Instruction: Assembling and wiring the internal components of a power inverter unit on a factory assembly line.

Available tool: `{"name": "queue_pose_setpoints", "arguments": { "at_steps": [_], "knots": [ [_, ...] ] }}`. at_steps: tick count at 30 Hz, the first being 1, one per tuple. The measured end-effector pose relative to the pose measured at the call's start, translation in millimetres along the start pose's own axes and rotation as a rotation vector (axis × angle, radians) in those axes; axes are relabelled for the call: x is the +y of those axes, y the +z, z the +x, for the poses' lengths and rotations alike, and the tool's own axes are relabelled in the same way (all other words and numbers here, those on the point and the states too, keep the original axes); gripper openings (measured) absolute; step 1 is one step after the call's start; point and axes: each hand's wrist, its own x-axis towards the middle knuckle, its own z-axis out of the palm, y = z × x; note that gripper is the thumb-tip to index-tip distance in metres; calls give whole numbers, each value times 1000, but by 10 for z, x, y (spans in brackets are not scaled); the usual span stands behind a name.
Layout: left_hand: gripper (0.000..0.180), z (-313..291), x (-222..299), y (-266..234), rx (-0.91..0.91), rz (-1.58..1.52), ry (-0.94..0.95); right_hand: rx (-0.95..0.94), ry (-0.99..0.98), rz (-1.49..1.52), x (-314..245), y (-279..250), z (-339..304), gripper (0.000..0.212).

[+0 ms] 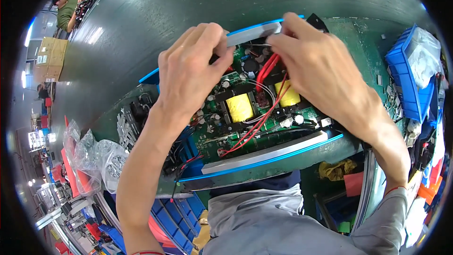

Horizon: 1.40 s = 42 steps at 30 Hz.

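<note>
In front of me a blue-edged housing lies open on the bench, with a green circuit board inside. Two yellow-wrapped transformers sit on the board, and thin red wires loop across it. Silver metal bars run along its near side and far side. My left hand is closed over the far left part, fingers curled and thumb against them; what they hold is hidden. My right hand, slightly blurred, pinches at the far bar's right end, above thick red leads. Its fingertips' grip is unclear.
Loose metal strips and clear plastic bags lie left of the housing. At the right stand a blue bin with a plastic bag and scattered small metal pieces. Another person works at the far left.
</note>
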Motion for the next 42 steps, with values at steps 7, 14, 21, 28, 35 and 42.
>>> {"name": "queue_pose_setpoints", "arguments": {
  "at_steps": [7, 14, 21, 28, 35, 42],
  "knots": [
    [19, -22, -50, -126, -62, 5, 29, 72, 204, 207, -137, -432, -270, 19],
    [25, -170, 869, -596, -185, -249, -48, 11, 318, 419, -640, -610, -573, 13],
    [35, -1005, 1159, -1262, -37, -116, -174, -162, 151, 759, -1323, -451, -374, 23],
    [14, -2102, 1149, -1841, 562, -246, -741, -390, -212, 902, -2146, -99, 364, 23],
    [17, -2566, 1346, -1593, 772, -554, -1115, -410, -890, 391, -2986, 1246, 865, 23],
    [17, -2667, 1437, -1566, 860, -599, -908, -362, -987, 80, -3332, 2057, 1222, 21]
  ]
}}
